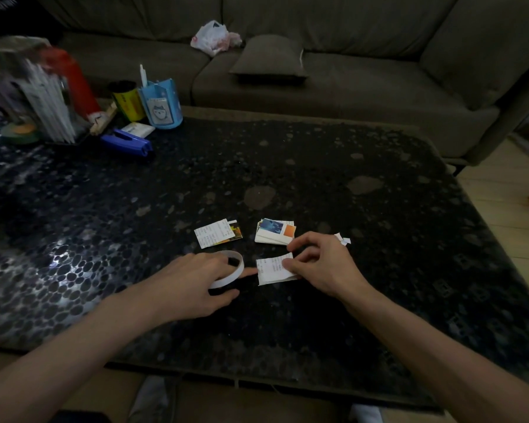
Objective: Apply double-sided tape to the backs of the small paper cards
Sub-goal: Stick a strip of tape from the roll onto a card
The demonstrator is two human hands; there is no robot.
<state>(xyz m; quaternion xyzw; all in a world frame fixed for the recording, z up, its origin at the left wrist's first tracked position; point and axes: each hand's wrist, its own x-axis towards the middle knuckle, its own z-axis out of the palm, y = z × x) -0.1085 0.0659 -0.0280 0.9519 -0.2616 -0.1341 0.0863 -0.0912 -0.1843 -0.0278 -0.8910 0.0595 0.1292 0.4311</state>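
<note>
Midway through taping, by the look of it. Gripping the roll of double-sided tape (228, 278) in the left hand (196, 279), curled over the ring with the thumb underneath and the index finger stretched straight out to touch, or nearly touch, the left edge of the face-down card (271, 271). Pinching that card's right edge between thumb and forefinger of the right hand (321, 264), other fingers loosely curled.

Lying flat on the tabletop (348, 209), printed white back up, long axis running left to right with a slight tilt, squarely between both hands. Just left of the card: the roll, so nearer the left hand; the right already on the paper.

Just beyond the card: a small stack of cards (275, 233), picture side up, probably waiting. Beyond and left of the card: two overlapped cards (217, 236), one back up, likely finished. Beyond and right of the card: white paper scraps (342, 240).

Next, probably: drawing the tape's free end rightward along the card's long axis while pinning the paper. Free end not discernible here.
</note>
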